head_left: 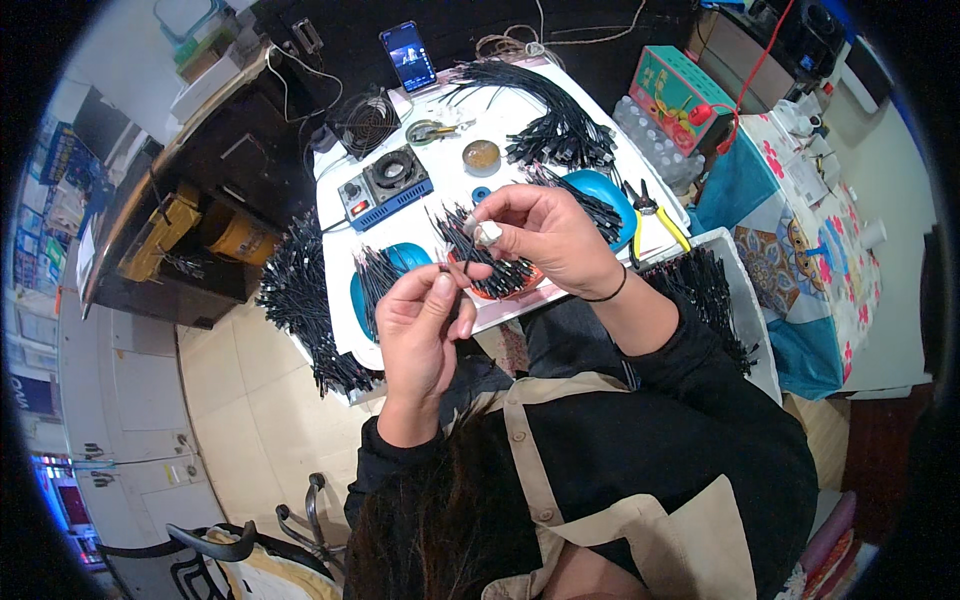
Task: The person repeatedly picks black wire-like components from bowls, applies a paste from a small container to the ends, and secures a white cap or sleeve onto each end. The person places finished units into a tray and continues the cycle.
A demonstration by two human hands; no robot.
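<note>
In front of my chest, my left hand point(425, 315) is closed, pinching a thin dark cable point(458, 270) between thumb and fingers. My right hand point(555, 240) is closed on a small white piece point(488, 233) that looks like crumpled tissue or tape; its exact kind is unclear. The two hands are close together but apart. Below them, partly hidden, lies an orange tray point(510, 287) with a bundle of black cables point(455, 225). Left of it is a blue tray point(405, 257) with more cables, and another blue tray point(605, 198) sits to the right.
On the white table stand a blue-grey heating unit point(390, 185), a round tin point(481, 157), a lit phone point(408, 57) and a fan point(365, 122). Yellow-handled wire strippers point(655, 218) lie at the right. Black cables are heaped far back point(565, 125), with more hanging left point(300, 290).
</note>
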